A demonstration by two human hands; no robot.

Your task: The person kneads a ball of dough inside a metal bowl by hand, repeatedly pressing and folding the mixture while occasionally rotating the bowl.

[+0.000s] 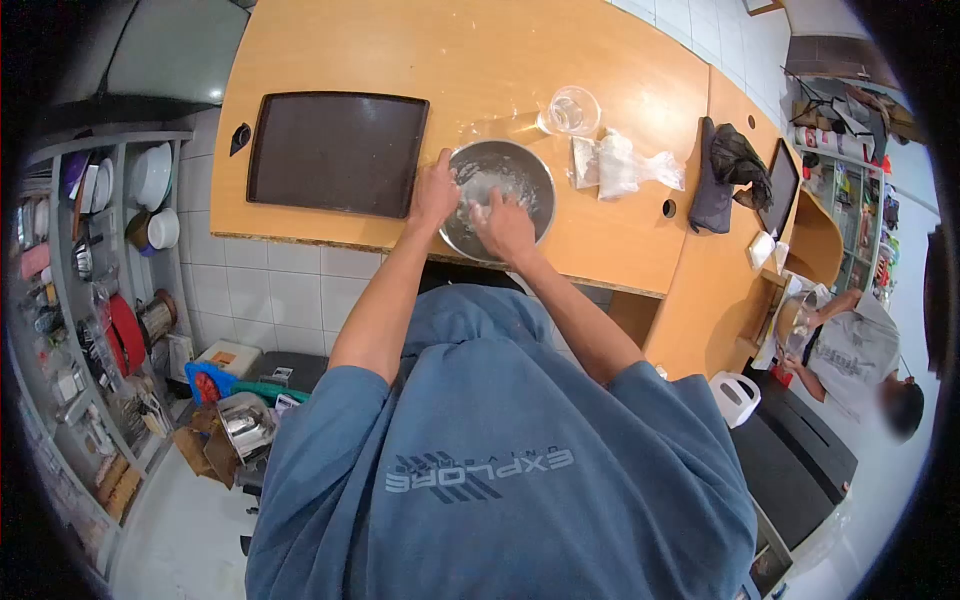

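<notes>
A round steel mixing bowl (535, 172) sits at the near edge of the wooden table, in front of my body. My left hand (437, 190) is closed on the bowl's left rim. Inside the bowl is my right hand (505, 228), its bent fingers closed in a whitish, floury mixture (480, 185). White smears cling to the bowl's inner wall. Just beyond the bowl stands a clear plastic cup (575, 110). Right of the bowl lie a white plastic bag (620, 167) and a small clear packet (584, 161).
A dark baking tray (338, 153) lies left of the bowl on the wooden table (480, 50). Dark cloth (711, 175) and a black plastic bag (741, 160) lie at the right. Shelves (100, 300) stand at left. Another person (850, 345) works at far right.
</notes>
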